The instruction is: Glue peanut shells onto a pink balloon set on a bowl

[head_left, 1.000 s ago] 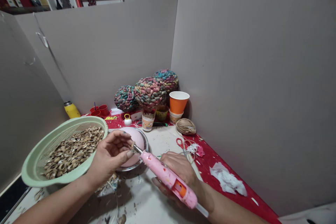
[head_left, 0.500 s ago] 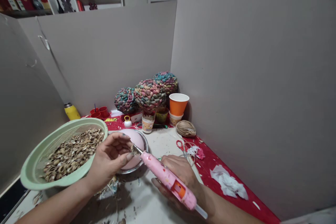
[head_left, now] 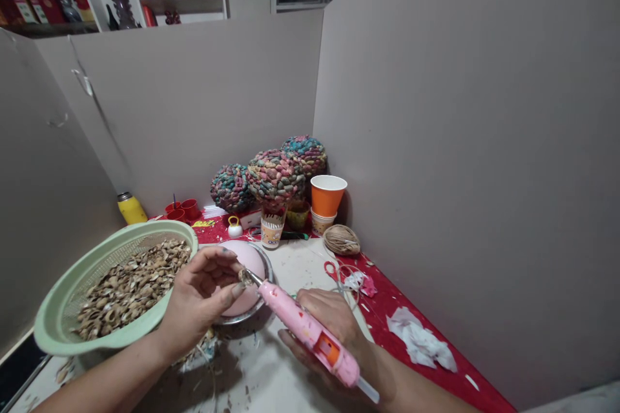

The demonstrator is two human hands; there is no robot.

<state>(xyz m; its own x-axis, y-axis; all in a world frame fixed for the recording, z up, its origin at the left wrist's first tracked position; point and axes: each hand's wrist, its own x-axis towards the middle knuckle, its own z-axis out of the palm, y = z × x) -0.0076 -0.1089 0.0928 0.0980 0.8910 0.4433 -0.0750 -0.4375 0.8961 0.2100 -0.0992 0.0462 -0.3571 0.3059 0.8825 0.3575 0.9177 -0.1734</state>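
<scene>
My right hand [head_left: 334, 322] is wrapped round a pink hot glue gun [head_left: 303, 329], a clear glue stick [head_left: 368, 390] poking out of its back end. The metal nozzle points up and left at a small piece of nutshell [head_left: 245, 277], which my left hand [head_left: 206, 287] pinches between thumb and fingers. Behind the left fingers, a smooth pale pink dome [head_left: 245, 255] rests in a round metal bowl [head_left: 268, 271], partly hidden. To the left stands a green plastic colander [head_left: 46, 329] holding many brown nutshell pieces [head_left: 130, 287].
Several multicoloured bumpy balls [head_left: 276, 177] sit at the back, one above a patterned paper cup [head_left: 272, 232]. An orange cup [head_left: 328, 197], a coil of cord [head_left: 341, 240], red-handled scissors [head_left: 330, 270] and crumpled tissue [head_left: 419, 339] lie rightward. A yellow bottle [head_left: 131, 208] stands back left.
Both hands stay nearly where they were, the nozzle still at the nutshell piece. The whole view has shifted very slightly.
</scene>
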